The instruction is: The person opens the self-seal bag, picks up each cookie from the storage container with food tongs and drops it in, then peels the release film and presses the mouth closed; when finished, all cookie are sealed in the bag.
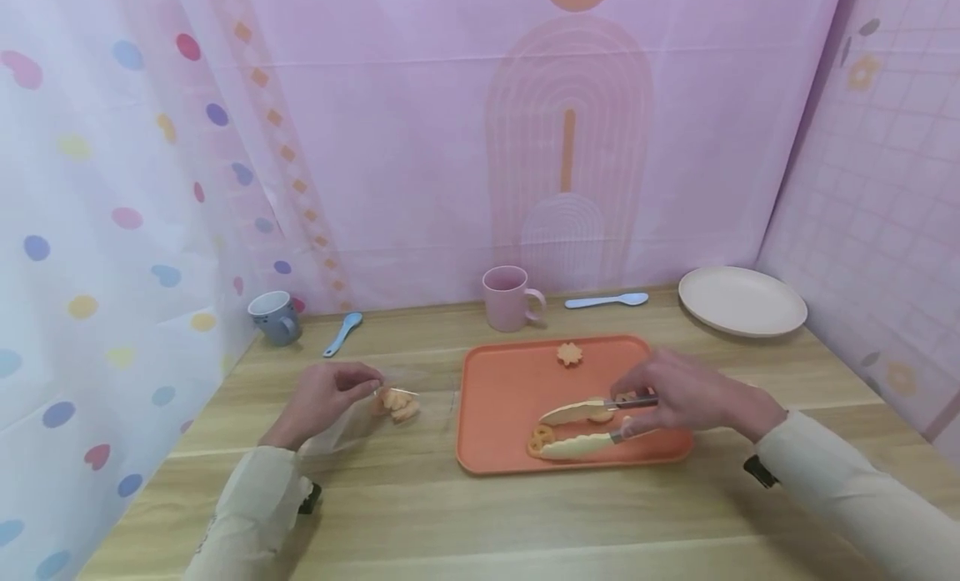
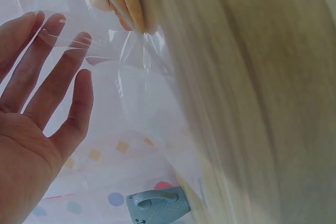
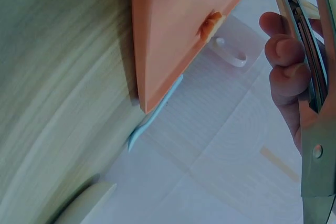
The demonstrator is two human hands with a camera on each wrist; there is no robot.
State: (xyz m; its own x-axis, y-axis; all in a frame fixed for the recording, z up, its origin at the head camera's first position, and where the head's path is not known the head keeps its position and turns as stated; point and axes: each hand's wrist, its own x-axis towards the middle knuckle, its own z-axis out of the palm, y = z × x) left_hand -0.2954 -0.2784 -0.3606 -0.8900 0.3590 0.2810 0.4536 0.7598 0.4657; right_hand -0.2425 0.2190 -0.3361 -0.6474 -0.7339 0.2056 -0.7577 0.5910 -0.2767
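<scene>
My left hand (image 1: pixel 326 402) pinches the edge of a clear plastic bag (image 2: pixel 123 59) between thumb and fingertips. Several cookies (image 1: pixel 397 404) lie bunched inside it, left of the orange tray (image 1: pixel 502 389). Over the tray's right side, my right hand (image 1: pixel 686 392) grips metal tongs (image 3: pixel 317 150) with pale, scalloped tips. The tips stand apart near a pretzel-shaped cookie (image 1: pixel 538 438) at the tray's front; whether both touch it, I cannot tell. A flower-shaped cookie (image 1: pixel 570 354) lies at the tray's back. More cookies are partly hidden behind the tongs and right hand.
Behind the tray stands a pink mug (image 1: pixel 506 302), with a pale blue spoon (image 1: pixel 606 301) to its right. A cream plate (image 1: pixel 742 302) sits at the back right. At the back left are a blue-grey mug (image 1: pixel 274 318) and a blue spoon (image 1: pixel 343 334). Curtains border the table.
</scene>
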